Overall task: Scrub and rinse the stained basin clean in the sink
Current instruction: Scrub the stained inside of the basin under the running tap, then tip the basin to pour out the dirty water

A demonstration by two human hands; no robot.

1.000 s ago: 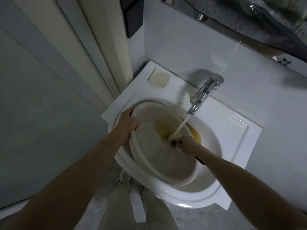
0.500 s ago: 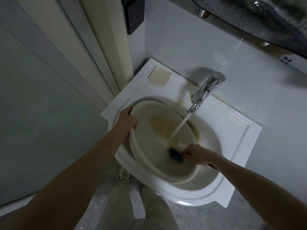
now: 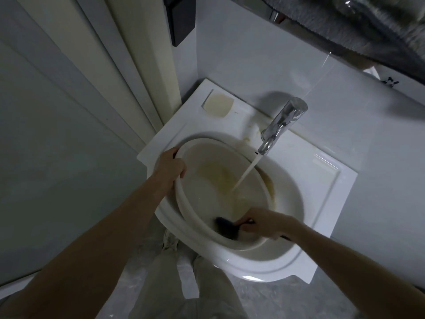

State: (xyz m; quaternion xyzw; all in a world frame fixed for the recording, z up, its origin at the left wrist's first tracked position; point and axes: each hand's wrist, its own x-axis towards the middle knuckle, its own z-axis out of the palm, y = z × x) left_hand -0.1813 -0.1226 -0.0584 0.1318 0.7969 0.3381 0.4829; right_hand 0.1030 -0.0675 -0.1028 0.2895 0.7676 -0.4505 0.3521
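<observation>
A white round basin point(image 3: 207, 196) with yellow stains on its inner wall lies tilted inside the white sink point(image 3: 296, 256). My left hand point(image 3: 169, 169) grips the basin's far-left rim. My right hand point(image 3: 262, 223) holds a dark-headed brush point(image 3: 226, 227), whose head presses against the basin's near inner wall. Water runs from the chrome tap point(image 3: 281, 123) into the middle of the basin.
A pale soap bar point(image 3: 218, 104) lies on the sink's back-left corner. Yellow-brown stains mark the sink bowl right of the basin. A wall and door frame stand close on the left. A grey towel point(image 3: 358, 26) hangs above. My legs and shoes show below the sink.
My right hand has drawn the brush from under the water stream down to the basin's near wall. My left hand stays on the rim.
</observation>
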